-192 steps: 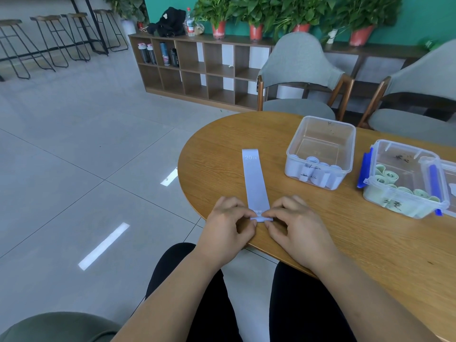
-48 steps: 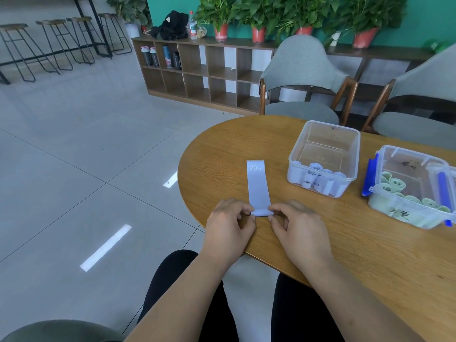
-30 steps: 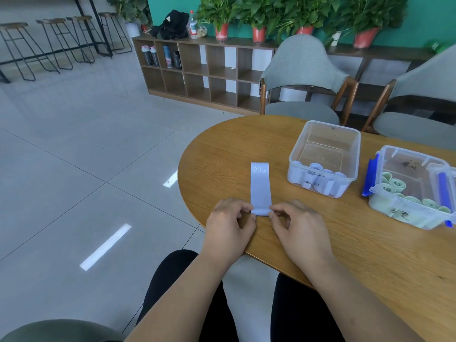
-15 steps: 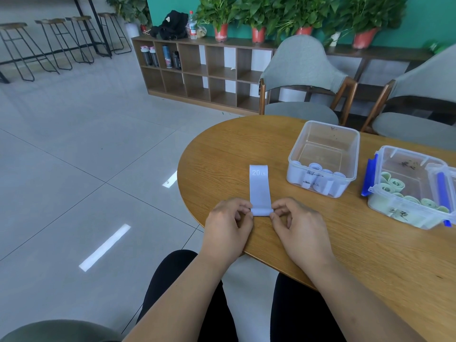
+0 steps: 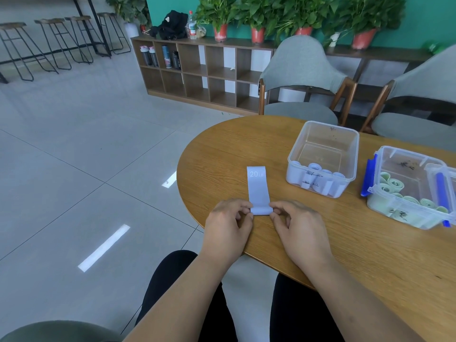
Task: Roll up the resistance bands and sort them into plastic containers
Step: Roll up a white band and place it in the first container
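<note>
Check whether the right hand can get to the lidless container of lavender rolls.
Probably yes: only tabletop lies between the right hand, pinching the band, and the container, whose top is open.

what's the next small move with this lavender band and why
Probably roll the coil another turn away from the body: the left hand and right hand pinch the rolled near end of the lavender band, while a flat stretch up to the 20 LB print lies unrolled on the table.
</note>
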Available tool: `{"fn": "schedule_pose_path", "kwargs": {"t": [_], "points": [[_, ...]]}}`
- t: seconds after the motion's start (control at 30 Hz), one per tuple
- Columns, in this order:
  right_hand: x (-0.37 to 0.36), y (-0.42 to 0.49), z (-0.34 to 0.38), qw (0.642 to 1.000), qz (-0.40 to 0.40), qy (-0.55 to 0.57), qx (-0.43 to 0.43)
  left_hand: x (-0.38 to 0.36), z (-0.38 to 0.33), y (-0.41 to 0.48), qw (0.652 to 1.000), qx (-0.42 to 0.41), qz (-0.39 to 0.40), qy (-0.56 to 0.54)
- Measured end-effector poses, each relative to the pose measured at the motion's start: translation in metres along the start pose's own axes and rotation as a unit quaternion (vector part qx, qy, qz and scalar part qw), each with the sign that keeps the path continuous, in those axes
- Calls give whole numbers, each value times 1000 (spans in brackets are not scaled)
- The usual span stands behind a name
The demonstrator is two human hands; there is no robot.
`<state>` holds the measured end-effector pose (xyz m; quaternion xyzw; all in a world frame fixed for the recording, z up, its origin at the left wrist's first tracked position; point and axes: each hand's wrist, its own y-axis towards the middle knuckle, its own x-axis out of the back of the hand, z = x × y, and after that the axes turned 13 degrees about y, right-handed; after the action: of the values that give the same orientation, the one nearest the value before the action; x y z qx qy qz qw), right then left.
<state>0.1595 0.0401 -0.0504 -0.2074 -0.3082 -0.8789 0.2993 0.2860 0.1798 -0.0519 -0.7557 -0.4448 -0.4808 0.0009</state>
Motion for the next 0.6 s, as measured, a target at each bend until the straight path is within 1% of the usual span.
{"fn": "schedule_pose_path", "kwargs": {"t": [0.13, 0.37, 0.6], "points": [[2, 0, 2, 1000, 4, 13, -7, 0, 0, 0, 1000, 5, 0, -3], [0, 0, 0, 1000, 0, -6, 1, -1, 1, 0, 1000, -22, -6, 20], [0, 2, -4, 1000, 3, -1, -3, -1, -1, 2, 1000, 12, -4, 1]]}}
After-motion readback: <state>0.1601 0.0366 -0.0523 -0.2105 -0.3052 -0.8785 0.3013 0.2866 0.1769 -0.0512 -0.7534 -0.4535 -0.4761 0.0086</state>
